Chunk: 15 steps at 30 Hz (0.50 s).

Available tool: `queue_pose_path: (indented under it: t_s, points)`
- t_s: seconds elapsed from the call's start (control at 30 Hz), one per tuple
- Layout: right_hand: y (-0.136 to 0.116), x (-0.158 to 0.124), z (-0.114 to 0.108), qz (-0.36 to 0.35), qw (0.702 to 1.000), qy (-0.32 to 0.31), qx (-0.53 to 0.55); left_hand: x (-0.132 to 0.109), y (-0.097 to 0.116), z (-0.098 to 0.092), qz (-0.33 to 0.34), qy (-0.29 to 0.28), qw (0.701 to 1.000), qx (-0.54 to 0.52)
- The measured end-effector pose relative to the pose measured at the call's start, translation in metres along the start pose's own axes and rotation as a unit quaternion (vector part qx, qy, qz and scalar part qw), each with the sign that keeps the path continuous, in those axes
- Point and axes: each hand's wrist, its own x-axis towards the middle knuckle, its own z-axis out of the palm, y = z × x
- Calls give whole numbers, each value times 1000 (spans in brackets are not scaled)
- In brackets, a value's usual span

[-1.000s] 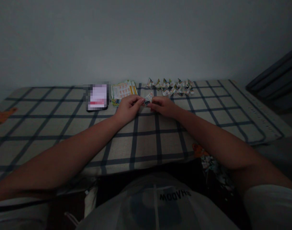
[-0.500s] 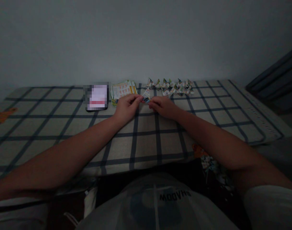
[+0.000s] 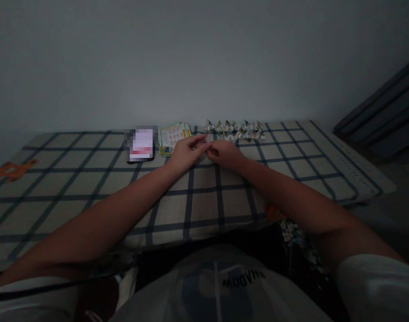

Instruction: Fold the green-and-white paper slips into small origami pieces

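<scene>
Paper piece (image 3: 207, 138) (mostly hidden), between left hand (image 3: 185, 153) and right hand (image 3: 226, 153)

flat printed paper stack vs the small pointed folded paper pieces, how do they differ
The green-edged printed paper stack lies in one pile; the small folded paper pieces spread out in rough rows. The stack's sheets lie flat; the pieces rise in peaks. Both carry coloured print and rest on the pale, dark-checked cloth.

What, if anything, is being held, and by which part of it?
A small paper piece, it seems, between the left grip and right grip; which part is held cannot be told.
</scene>
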Motion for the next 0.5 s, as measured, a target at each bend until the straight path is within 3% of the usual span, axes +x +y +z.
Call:
queue_pose_path:
  t_s: [0.13, 0.23, 0.3, 0.37, 0.5]
  points:
    - [3, 16, -10, 12, 999, 12, -32, 28, 4, 3, -37, 25, 998, -54]
    - [13, 27, -10, 53, 998, 29, 24, 43, -3, 6, -57, 61, 990, -112]
    - [20, 32, -5, 76, 989, 80, 97, 45, -10, 9, -68, 79, 985, -139]
    - [26, 34, 2, 77, 972, 136, 178, 41, -15, 12, -64, 59, 982, -167]
    - [33, 27, 9, 46, 970, 84, 225, 29, -19, 15, -78, 25, 972, -218]
